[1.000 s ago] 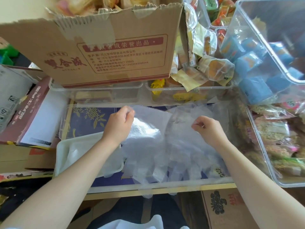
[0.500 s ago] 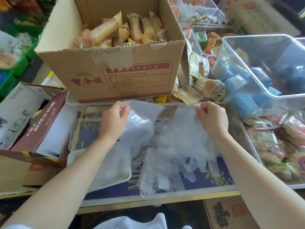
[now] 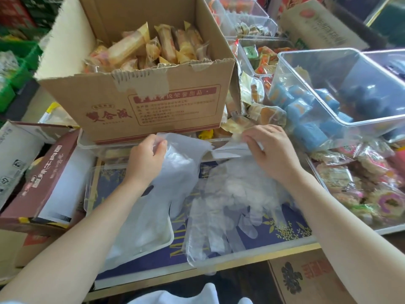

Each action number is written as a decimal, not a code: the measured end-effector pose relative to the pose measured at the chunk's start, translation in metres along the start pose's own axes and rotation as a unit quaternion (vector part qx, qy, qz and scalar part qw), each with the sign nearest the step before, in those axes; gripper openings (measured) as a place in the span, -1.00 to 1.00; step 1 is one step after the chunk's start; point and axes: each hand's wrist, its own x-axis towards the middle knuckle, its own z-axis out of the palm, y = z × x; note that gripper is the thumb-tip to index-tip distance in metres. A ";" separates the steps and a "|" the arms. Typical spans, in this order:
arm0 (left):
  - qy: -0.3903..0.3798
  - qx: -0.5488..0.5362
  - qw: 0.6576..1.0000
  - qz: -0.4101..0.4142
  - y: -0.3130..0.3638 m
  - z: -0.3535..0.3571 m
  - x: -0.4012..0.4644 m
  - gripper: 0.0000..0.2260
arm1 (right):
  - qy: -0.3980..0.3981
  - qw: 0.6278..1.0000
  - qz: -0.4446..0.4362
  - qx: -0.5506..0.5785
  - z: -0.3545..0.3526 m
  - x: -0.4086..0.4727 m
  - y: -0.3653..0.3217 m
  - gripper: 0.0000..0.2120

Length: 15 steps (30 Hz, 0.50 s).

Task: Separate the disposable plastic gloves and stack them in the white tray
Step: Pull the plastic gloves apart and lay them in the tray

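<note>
Above the white tray, left hand and right hand each pinch glove cuffs.

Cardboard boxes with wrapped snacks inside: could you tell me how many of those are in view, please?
1: the open cardboard box behind both hands, full of wrapped snacks. Other cartons' contents are hidden.

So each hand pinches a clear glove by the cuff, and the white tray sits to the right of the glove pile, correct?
Not quite. In the head view the white tray sits left of the glove pile, under the left hand's glove. The right hand does pinch a cuff.
</note>
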 end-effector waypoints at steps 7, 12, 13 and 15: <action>-0.010 -0.023 1.000 -0.007 0.013 -0.002 0.005 -0.82 | -0.141 0.965 0.003 0.220 -0.023 0.002 -0.067 -0.93; -0.055 -0.064 0.996 0.013 0.025 -0.006 0.000 -0.85 | -0.257 0.877 0.060 0.401 -0.028 0.008 -0.092 -0.81; -0.071 -0.082 0.994 0.017 0.028 -0.006 -0.003 -0.84 | -0.252 0.878 0.067 0.401 -0.026 0.010 -0.094 -0.79; -0.120 -0.132 0.984 0.021 0.033 -0.008 -0.010 -0.82 | -0.190 0.903 0.093 0.373 -0.015 0.011 -0.094 -0.83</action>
